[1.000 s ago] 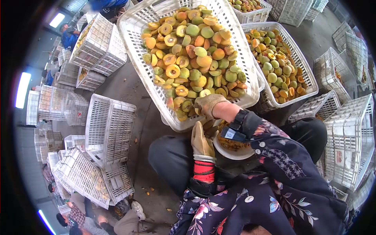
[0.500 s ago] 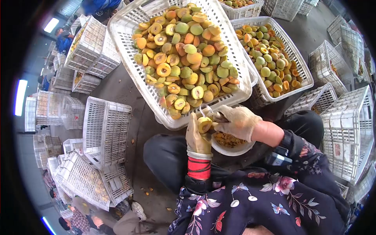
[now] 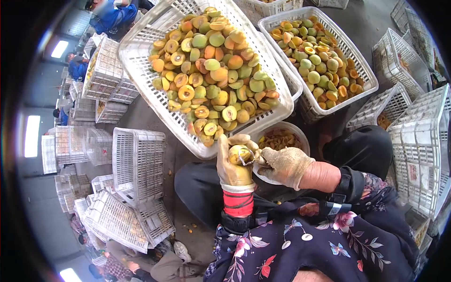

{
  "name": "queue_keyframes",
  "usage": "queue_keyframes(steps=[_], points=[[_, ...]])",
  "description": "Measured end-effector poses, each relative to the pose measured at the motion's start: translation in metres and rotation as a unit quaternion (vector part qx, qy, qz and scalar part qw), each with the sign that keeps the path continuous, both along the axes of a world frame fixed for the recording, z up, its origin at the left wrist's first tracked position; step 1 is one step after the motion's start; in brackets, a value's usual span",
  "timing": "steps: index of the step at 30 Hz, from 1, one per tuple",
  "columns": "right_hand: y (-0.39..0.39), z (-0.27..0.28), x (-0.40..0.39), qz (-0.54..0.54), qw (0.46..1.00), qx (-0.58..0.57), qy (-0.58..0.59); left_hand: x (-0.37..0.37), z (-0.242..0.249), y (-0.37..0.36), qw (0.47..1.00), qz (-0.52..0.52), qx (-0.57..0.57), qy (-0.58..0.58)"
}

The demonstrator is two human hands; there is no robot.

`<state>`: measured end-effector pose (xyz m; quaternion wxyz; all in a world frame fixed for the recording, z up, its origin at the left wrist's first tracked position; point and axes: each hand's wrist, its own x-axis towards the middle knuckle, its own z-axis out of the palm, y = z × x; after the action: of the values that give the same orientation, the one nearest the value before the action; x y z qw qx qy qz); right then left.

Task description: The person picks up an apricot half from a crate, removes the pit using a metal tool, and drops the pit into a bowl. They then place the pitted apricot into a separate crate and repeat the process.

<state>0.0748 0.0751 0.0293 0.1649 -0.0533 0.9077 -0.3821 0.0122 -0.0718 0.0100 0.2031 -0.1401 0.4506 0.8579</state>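
My left hand (image 3: 233,173), in a pale glove, is wrapped round a yellow-green peach half (image 3: 236,154). In my right hand (image 3: 287,167), also gloved, is a small pitting tool with a curved metal loop (image 3: 248,156); its handle is mostly hidden by the fingers. The loop lies against the peach. Just behind my hands, a white bowl (image 3: 307,142) holds brownish-yellow scraps. A large white crate (image 3: 277,113) full of halved peaches (image 3: 211,70) stands tilted in front of me.
A second white crate (image 3: 373,89) of peach halves stands at the right. Stacked crates (image 3: 138,164) line the left, and more crates (image 3: 418,155) stand close on the right. Another person in blue (image 3: 112,19) is at upper left; a shoe (image 3: 182,252) shows at lower left.
Both hands have moved down, away from the crate. The peach half has turned over in my left hand, and the metal loop now lies across it. The view has shifted slightly.
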Motion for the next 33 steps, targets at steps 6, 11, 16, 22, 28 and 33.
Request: queue_keyframes(steps=[6, 11, 16, 22, 28, 33], points=[[-0.006, -0.001, 0.008, -0.013, 0.995, -0.055, -0.079, 0.01, 0.013, 0.008, 0.997, 0.004, -0.067, 0.034], [-0.008, -0.005, 0.007, -0.016, 0.996, -0.057, -0.069, 0.011, 0.015, 0.009, 0.999, 0.003, -0.051, 0.016], [0.003, -0.006, 0.001, -0.045, 0.986, -0.142, -0.074, 0.017, 0.026, 0.024, 0.992, 0.024, -0.103, 0.069], [0.002, 0.001, 0.0, -0.017, 0.982, -0.147, -0.119, 0.011, 0.02, 0.007, 0.957, -0.034, -0.212, 0.195], [-0.006, -0.003, -0.001, -0.025, 0.971, -0.151, -0.181, 0.01, 0.014, 0.012, 0.978, -0.007, -0.161, 0.129], [-0.007, -0.013, 0.001, 0.049, 0.998, -0.04, -0.004, 0.012, 0.03, 0.024, 0.98, 0.02, -0.155, 0.124]])
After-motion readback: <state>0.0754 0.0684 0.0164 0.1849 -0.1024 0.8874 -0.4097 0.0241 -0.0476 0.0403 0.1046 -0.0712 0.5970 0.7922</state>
